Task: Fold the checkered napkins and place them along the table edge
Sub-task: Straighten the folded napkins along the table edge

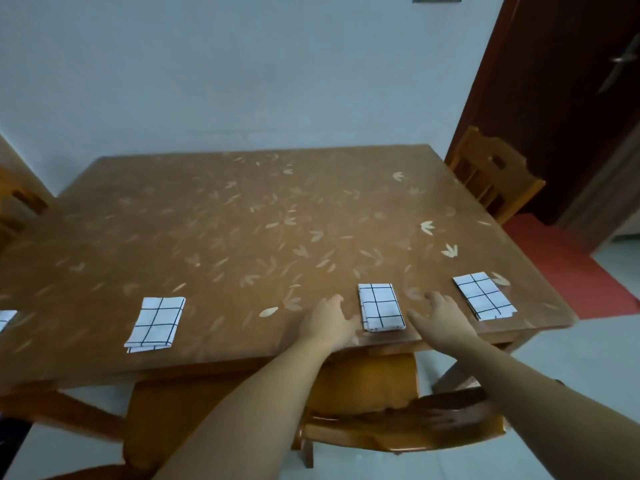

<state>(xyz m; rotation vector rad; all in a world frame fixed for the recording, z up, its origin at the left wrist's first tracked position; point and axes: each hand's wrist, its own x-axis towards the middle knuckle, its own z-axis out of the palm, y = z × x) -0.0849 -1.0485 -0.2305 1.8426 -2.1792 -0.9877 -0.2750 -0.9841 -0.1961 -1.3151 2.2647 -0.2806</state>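
Note:
Several folded white napkins with black check lines lie along the near edge of the brown leaf-patterned table. One napkin sits between my hands. My left hand rests on the table just left of it, fingers relaxed, the thumb close to the napkin's left edge. On its right, my right hand hovers with spread fingers and holds nothing. Another napkin lies at the right, one at the left, and a corner of a further napkin shows at the far left edge.
A wooden chair stands tucked under the table's near edge below my arms, a second chair at the far right corner. A dark red door and a red mat are on the right. A pale wall runs behind the table.

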